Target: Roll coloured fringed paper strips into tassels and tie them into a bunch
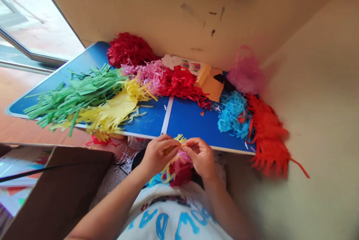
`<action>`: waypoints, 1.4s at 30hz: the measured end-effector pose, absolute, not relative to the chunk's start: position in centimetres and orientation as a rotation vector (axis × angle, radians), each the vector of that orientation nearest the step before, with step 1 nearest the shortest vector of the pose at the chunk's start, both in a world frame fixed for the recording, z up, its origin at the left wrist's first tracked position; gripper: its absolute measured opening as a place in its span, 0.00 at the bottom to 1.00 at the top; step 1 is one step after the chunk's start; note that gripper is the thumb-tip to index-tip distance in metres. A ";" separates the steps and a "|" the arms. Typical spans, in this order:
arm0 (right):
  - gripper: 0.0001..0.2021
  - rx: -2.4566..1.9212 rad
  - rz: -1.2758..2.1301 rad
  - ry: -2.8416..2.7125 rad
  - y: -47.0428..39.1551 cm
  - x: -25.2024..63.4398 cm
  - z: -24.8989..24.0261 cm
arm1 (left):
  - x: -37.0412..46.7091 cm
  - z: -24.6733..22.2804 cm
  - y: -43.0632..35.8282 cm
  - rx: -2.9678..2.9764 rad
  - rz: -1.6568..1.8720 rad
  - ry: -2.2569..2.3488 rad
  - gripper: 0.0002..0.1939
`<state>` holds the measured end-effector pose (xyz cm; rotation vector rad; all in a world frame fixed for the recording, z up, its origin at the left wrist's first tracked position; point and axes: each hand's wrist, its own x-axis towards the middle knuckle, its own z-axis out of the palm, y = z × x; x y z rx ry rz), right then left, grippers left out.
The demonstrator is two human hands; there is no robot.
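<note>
Blue desk stands along the wall. Before its near edge, left hand and right hand are close together, each grip pinching yellow paper. Pink and red paper is just below. Green strips lie on desk's left side.

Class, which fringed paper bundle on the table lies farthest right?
The orange-red bundle, immediately right of the light blue bundle; every other one lies farther left.

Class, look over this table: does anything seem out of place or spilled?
Yes. The red-orange fringe spills past the blue table's right front corner, one strip sticking out, unlike the blue fringe beside it. Small loose scraps also litter the tabletop.
</note>
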<state>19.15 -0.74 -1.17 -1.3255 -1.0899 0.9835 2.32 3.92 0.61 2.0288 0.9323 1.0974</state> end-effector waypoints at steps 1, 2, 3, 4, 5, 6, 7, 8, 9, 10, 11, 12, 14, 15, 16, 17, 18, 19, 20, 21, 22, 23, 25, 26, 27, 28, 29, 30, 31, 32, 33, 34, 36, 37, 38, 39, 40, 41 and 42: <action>0.04 -1.350 0.923 -1.162 -0.8 19.3 -1.0 | 2.2 0.7 4.0 2.071 1.067 0.909 0.05; 0.03 -1.371 0.853 -1.243 -0.9 19.5 -0.9 | 2.2 0.7 4.1 2.107 1.042 0.887 0.05; 0.01 -1.386 0.776 -1.327 -1.0 19.7 -0.6 | 2.1 0.7 4.2 2.139 1.021 0.867 0.06; 0.01 -1.392 0.696 -1.413 -1.1 19.8 -0.3 | 2.2 0.8 4.2 2.171 1.009 0.854 0.06; 0.01 -1.389 0.613 -1.500 -1.2 20.0 0.0 | 2.2 0.8 4.3 2.207 1.001 0.851 0.06; 0.02 -1.373 0.530 -1.588 -1.2 20.1 0.3 | 2.3 0.8 4.3 2.247 1.000 0.856 0.06; 0.02 -1.349 0.454 -1.674 -1.3 20.2 0.6 | 2.3 0.8 4.3 2.291 0.992 0.863 0.06; 0.03 -1.322 0.385 -1.754 -1.3 20.3 0.9 | 2.4 0.9 4.2 2.335 0.978 0.863 0.07; 0.04 -1.296 0.330 -1.822 -1.4 20.5 1.1 | 2.4 0.9 4.1 2.373 0.952 0.853 0.08; 0.05 -1.275 0.289 -1.877 -1.4 20.6 1.3 | 2.4 1.0 4.1 2.400 0.922 0.838 0.08; 0.06 -1.260 0.265 -1.917 -1.3 20.8 1.4 | 2.4 1.1 4.0 2.412 0.894 0.820 0.09; 0.07 -1.255 0.257 -1.940 -1.3 21.0 1.4 | 2.4 1.2 4.0 2.414 0.875 0.801 0.10; 0.06 -1.265 0.270 -1.950 -1.1 21.3 1.5 | 2.3 1.3 3.9 2.402 0.859 0.772 0.09; 0.06 -1.274 0.281 -1.947 -1.0 21.4 1.4 | 2.2 1.3 3.9 2.391 0.859 0.773 0.08; 0.05 -1.278 0.288 -1.949 -1.0 21.5 1.4 | 2.2 1.2 4.0 2.380 0.860 0.775 0.08; 0.05 -1.276 0.286 -1.959 -0.9 21.6 1.4 | 2.2 1.1 4.0 2.372 0.858 0.777 0.07; 0.05 -1.269 0.276 -1.977 -0.9 21.6 1.5 | 2.2 1.0 4.1 2.368 0.856 0.778 0.06; 0.05 -1.259 0.261 -2.000 -0.9 21.6 1.5 | 2.3 0.9 4.1 2.367 0.861 0.776 0.06; 0.06 -1.251 0.248 -2.020 -0.9 21.6 1.5 | 2.4 0.8 4.1 2.368 0.868 0.771 0.06; 0.06 -1.249 0.241 -2.033 -0.9 21.5 1.5 | 2.4 0.6 4.1 2.371 0.874 0.762 0.06; 0.07 -1.252 0.243 -2.037 -0.9 21.4 1.5 | 2.5 0.6 4.1 2.371 0.880 0.759 0.06; 0.07 -1.256 0.254 -2.035 -0.9 21.3 1.6 | 2.5 0.5 4.0 2.365 0.881 0.760 0.06; 0.07 -1.264 0.288 -2.020 -0.9 21.2 1.5 | 2.5 0.5 3.9 2.342 0.865 0.756 0.05; 0.07 -1.268 0.300 -2.007 -0.9 21.2 1.5 | 2.4 0.6 3.9 2.325 0.851 0.759 0.05; 0.07 -1.273 0.309 -1.996 -0.9 21.2 1.5 | 2.3 0.6 3.9 2.306 0.836 0.770 0.05; 0.07 -1.277 0.313 -1.988 -0.9 21.2 1.5 | 2.2 0.6 3.9 2.286 0.820 0.783 0.06; 0.06 -1.281 0.315 -1.984 -1.0 21.2 1.5 | 2.1 0.6 3.9 2.266 0.810 0.793 0.06; 0.06 -1.282 0.313 -1.984 -1.0 21.2 1.6 | 2.1 0.6 4.0 2.246 0.807 0.797 0.05; 0.05 -1.282 0.311 -1.981 -1.0 21.2 1.6 | 2.0 0.6 4.0 2.225 0.812 0.798 0.04; 0.05 -1.287 0.321 -1.974 -1.1 21.3 1.6 | 1.9 0.6 4.0 2.203 0.826 0.797 0.04; 0.05 -1.300 0.348 -1.958 -1.2 21.3 1.6 | 1.9 0.6 4.0 2.181 0.840 0.799 0.05; 0.06 -1.322 0.391 -1.934 -1.2 21.4 1.6 | 1.8 0.6 4.0 2.158 0.853 0.809 0.05; 0.09 -1.377 0.491 -1.871 -1.4 21.6 1.6 | 1.7 0.7 4.0 2.109 0.857 0.834 0.05; 0.09 -1.394 0.528 -1.839 -1.5 21.7 1.6 | 1.6 0.8 4.0 2.092 0.851 0.832 0.06; 0.09 -1.399 0.544 -1.811 -1.5 21.7 1.5 | 1.6 0.9 4.0 2.086 0.848 0.823 0.06; 0.08 -1.392 0.540 -1.791 -1.6 21.7 1.5 | 1.6 1.0 3.9 2.093 0.849 0.817 0.05; 0.08 -1.377 0.526 -1.779 -1.6 21.7 1.4 | 1.6 1.1 3.9 2.111 0.854 0.816 0.05; 0.07 -1.360 0.509 -1.777 -1.7 21.5 1.4 | 1.7 1.2 3.8 2.138 0.862 0.820 0.06; 0.07 -1.341 0.488 -1.786 -1.7 21.4 1.4 | 1.8 1.2 3.8 2.171 0.874 0.825 0.07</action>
